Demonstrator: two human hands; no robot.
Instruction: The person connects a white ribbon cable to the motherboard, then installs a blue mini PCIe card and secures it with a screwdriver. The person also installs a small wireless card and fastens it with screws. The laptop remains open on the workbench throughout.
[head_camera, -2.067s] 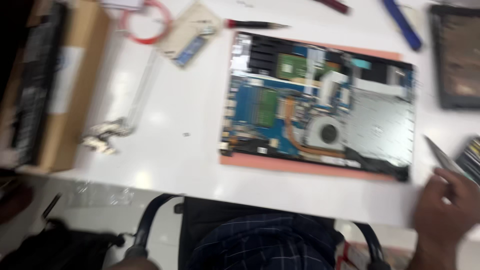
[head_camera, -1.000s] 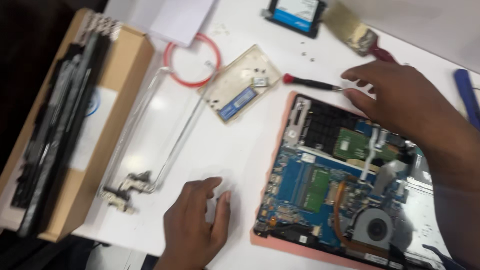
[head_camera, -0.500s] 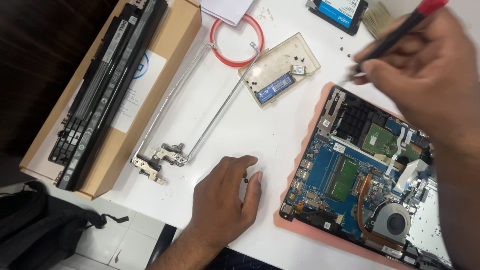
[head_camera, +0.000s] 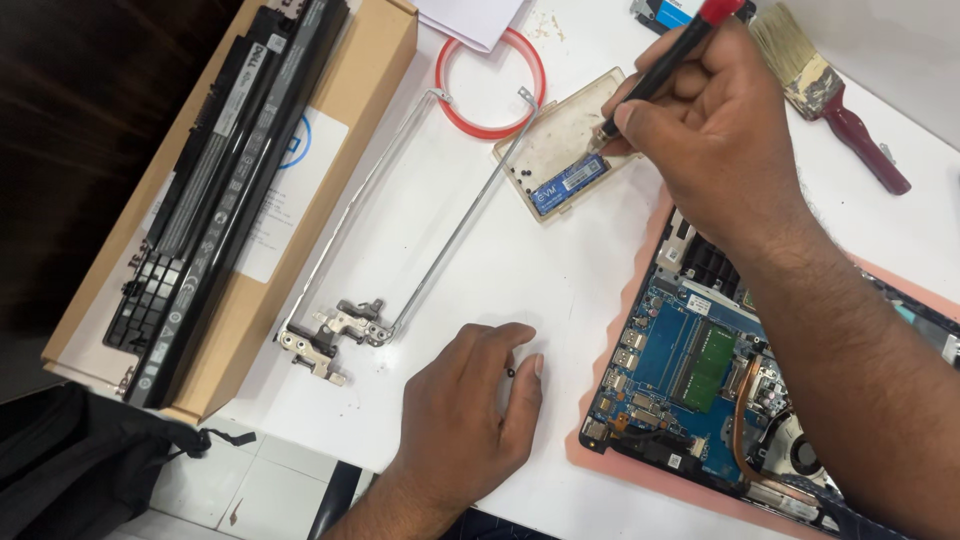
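My right hand (head_camera: 715, 130) grips a screwdriver (head_camera: 672, 52) with a black shaft and red cap, its tip down at a small clear plastic tray (head_camera: 562, 140) that holds a blue memory stick (head_camera: 570, 184) and a few tiny black screws. My left hand (head_camera: 468, 415) lies flat on the white table, fingers slightly apart, with a tiny black screw (head_camera: 511, 372) between them. An opened laptop (head_camera: 690, 375) with its blue circuit board bare lies on a pink mat (head_camera: 600, 462) under my right forearm.
Two metal hinge brackets (head_camera: 330, 335) lie left of centre. A cardboard box (head_camera: 340, 110) carries two long black laptop batteries (head_camera: 225, 160). A red ring (head_camera: 490, 70) sits near the top, with a paintbrush (head_camera: 830, 90) at top right. A black bag (head_camera: 90, 470) is on the floor.
My view has shifted left from the laptop. My right hand picked up the screwdriver and brought its tip down to the plastic tray. My left hand settled flat on the table.
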